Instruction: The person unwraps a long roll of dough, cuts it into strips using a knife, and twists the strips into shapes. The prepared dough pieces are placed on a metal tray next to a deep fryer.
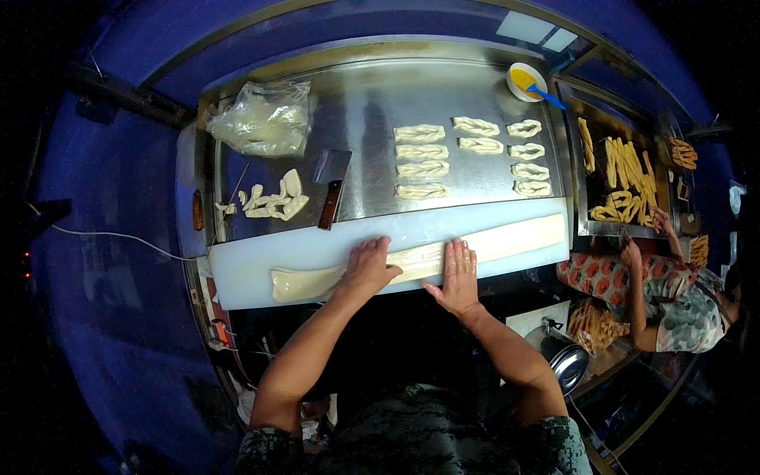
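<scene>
A long flat strip of pale dough lies along a white cutting board. My left hand rests on the dough left of its middle, palm down. Pressed flat on the strip further right is my right hand, its thumb out to the side. Neither hand grips anything. Just beyond the board, a cleaver lies on the steel worktop with its wooden handle over the board's far edge. Small dough scraps lie left of it. Several twisted dough pieces sit in columns on the steel at the right.
A clear plastic bag lies at the back left. At the back right stands a white bowl of yellow liquid with a blue utensil. Fried dough sticks fill a metal tray at the right, where a co-worker reaches in. A lidded pot stands below.
</scene>
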A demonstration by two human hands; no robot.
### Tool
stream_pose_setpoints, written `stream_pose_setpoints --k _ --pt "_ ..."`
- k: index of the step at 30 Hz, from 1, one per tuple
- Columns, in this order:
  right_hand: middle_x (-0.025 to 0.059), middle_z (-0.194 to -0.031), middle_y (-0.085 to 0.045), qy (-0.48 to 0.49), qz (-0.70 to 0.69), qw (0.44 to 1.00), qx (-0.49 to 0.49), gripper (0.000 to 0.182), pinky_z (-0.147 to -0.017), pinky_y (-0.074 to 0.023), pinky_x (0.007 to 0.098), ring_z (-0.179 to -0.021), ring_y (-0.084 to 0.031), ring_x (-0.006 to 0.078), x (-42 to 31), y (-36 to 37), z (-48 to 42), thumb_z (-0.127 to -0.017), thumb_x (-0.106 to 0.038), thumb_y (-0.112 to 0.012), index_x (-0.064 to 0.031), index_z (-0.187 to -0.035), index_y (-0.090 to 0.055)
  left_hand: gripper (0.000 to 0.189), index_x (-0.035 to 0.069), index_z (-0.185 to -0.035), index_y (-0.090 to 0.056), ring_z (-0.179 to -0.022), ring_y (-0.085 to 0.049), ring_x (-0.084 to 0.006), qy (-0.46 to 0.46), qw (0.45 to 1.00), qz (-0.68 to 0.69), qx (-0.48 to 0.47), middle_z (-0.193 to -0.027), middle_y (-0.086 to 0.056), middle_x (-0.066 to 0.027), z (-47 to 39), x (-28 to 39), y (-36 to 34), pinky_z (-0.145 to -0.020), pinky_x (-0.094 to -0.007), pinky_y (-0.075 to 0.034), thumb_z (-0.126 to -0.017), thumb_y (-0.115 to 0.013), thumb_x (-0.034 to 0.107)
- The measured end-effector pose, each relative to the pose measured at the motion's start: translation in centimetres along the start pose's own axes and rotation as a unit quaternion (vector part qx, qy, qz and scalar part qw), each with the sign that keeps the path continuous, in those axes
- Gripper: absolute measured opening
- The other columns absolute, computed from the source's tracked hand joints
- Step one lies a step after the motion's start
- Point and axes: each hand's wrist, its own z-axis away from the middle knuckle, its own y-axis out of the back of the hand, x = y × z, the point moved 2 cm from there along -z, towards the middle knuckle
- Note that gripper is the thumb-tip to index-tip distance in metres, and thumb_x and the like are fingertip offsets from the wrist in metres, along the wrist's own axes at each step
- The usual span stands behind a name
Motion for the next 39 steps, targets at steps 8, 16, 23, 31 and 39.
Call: stream_pose_setpoints --k 8,16,23,31,39 --pt "0.0304 -0.150 -0.018 0.017 0.016 1.000 0.007 0.106 -0.112 -0.0130 0.0586 -0.139 -0.018 0.0459 0.0 -1.6 0.8 -0.079 -0.066 -0.056 0.0083 -0.144 -0.019 0.041 0.001 -0.100 -0.063 -0.098 -0.061 -0.0344 -0.137 0.971 -0.020 -0.197 -0.097 -0.064 -0.0196 -1.4 -0.6 0.2 -0.083 -0.0426 -0.047 -0.075 -0.072 0.032" --pt "0.0321 -0.150 -0.017 0.016 -0.009 1.000 0.006 0.106 -0.112 -0.0118 0.0580 -0.140 -0.015 0.0476 -1.0 -1.3 0.4 -0.080 -0.066 -0.056 0.0103 -0.143 -0.018 0.048 -0.002 -0.114 -0.060 -0.097 -0.058 -0.0174 -0.091 0.883 0.224 -0.401 -0.105 -0.067 -0.0112 -1.5 -3.4 3.2 -0.087 -0.0339 -0.046 -0.077 -0.073 0.027" --pt "0.0313 -0.151 -0.013 0.054 0.019 0.996 -0.064 0.113 -0.115 -0.0085 0.0551 -0.143 -0.012 0.0415 -5.5 -2.5 -1.8 -0.078 -0.075 -0.048 0.0112 -0.144 -0.016 0.053 0.000 -0.118 -0.060 -0.098 -0.061 -0.0205 -0.038 0.891 0.170 -0.420 -0.107 -0.067 -0.0134 -1.2 -8.5 2.6 -0.087 -0.0345 -0.046 -0.078 -0.073 0.033" --pt "0.0288 -0.153 -0.013 0.134 -0.070 0.983 -0.102 0.108 -0.116 -0.0079 0.0500 -0.143 -0.011 0.0401 -13.6 -5.5 -2.8 -0.083 -0.075 -0.038 0.0088 -0.146 -0.013 0.050 0.003 -0.108 -0.066 -0.086 -0.063 -0.0229 -0.018 0.924 0.061 -0.378 -0.094 -0.069 -0.0139 0.5 -10.5 4.1 -0.080 -0.0362 -0.048 -0.075 -0.072 0.039" --pt "0.0247 -0.155 -0.009 0.073 0.074 0.989 -0.109 0.114 -0.117 -0.0078 0.0491 -0.145 -0.009 0.0349 -0.5 -1.2 -1.5 -0.079 -0.081 -0.036 0.0045 -0.148 -0.008 0.046 0.003 -0.102 -0.067 -0.083 -0.064 -0.0273 0.044 0.936 -0.017 -0.350 -0.091 -0.068 -0.0159 1.8 -10.3 7.0 -0.075 -0.0383 -0.048 -0.073 -0.072 0.037"
